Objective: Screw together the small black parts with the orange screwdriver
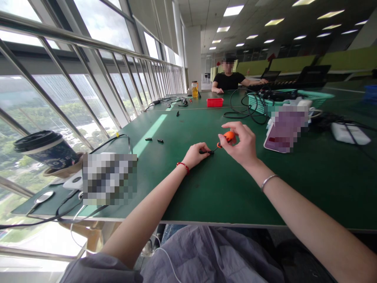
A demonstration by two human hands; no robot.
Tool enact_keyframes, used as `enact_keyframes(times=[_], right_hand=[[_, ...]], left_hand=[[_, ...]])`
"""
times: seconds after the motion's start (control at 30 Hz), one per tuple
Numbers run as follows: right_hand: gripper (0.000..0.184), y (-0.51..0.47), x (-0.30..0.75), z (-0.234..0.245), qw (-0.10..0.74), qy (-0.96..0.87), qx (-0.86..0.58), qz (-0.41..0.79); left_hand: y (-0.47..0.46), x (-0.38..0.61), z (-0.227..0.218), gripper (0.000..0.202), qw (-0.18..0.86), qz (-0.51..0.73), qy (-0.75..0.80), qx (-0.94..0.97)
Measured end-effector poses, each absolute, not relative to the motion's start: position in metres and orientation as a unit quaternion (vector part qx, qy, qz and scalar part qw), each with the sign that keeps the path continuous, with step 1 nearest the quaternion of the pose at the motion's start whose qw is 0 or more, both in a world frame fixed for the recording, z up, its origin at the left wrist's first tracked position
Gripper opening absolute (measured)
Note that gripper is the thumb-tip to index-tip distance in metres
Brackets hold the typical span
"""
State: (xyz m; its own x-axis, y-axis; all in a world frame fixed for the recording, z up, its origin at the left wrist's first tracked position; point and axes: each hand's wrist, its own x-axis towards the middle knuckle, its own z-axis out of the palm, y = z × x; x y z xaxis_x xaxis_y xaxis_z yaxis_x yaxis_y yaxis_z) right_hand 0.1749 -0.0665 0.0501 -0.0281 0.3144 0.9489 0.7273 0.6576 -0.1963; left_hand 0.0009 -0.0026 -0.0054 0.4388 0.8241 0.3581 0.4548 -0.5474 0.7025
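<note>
My right hand grips a screwdriver by its orange and black handle, thumb and fingers curled round it. Its thin shaft slants down to the left and meets a small black part. With thumb and fingers pinched, my left hand holds that black part just above the green table. Left of it, two similar small black pieces lie apart on the tabletop, and another small dark piece sits farther back. The exact kind of the black part cannot be made out.
A red tray stands ahead, before a seated person. At right are a green basket with cables and a propped phone. A lidded paper cup and cables occupy the left edge, beside a metal railing.
</note>
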Motion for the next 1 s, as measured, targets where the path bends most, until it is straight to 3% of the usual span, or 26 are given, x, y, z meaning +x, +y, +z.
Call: enact_keyframes(times=[0.1,0.23,0.4,0.57,0.73,0.9,1.0], right_hand=[[0.011,-0.0666,0.1746,0.0503,0.584,-0.691,-0.385,-0.182],[0.019,-0.0664,0.1748,0.0506,0.587,-0.696,-0.378,-0.169],[0.011,-0.0672,0.1746,0.0504,0.578,-0.698,-0.386,-0.174],[0.027,-0.0674,0.1745,0.049,0.576,-0.706,-0.384,-0.148],[0.009,-0.0669,0.1754,0.049,0.568,-0.698,-0.399,-0.175],[0.021,-0.0669,0.175,0.0502,0.581,-0.696,-0.384,-0.175],[0.011,-0.0663,0.1745,0.0503,0.578,-0.699,-0.378,-0.184]], left_hand=[[-0.0023,0.0006,-0.0054,0.004,0.271,0.351,0.398,0.803],[-0.002,0.0001,-0.0053,0.004,0.274,0.352,0.396,0.803],[-0.0029,0.0,-0.0046,0.004,0.283,0.354,0.397,0.798],[-0.0019,-0.0001,-0.0057,0.005,0.301,0.361,0.391,0.791],[0.0007,-0.0007,-0.0088,0.006,0.316,0.367,0.385,0.786],[0.0009,-0.0008,-0.0089,0.007,0.324,0.364,0.385,0.784],[0.0004,-0.0006,-0.0081,0.007,0.325,0.362,0.386,0.784]])
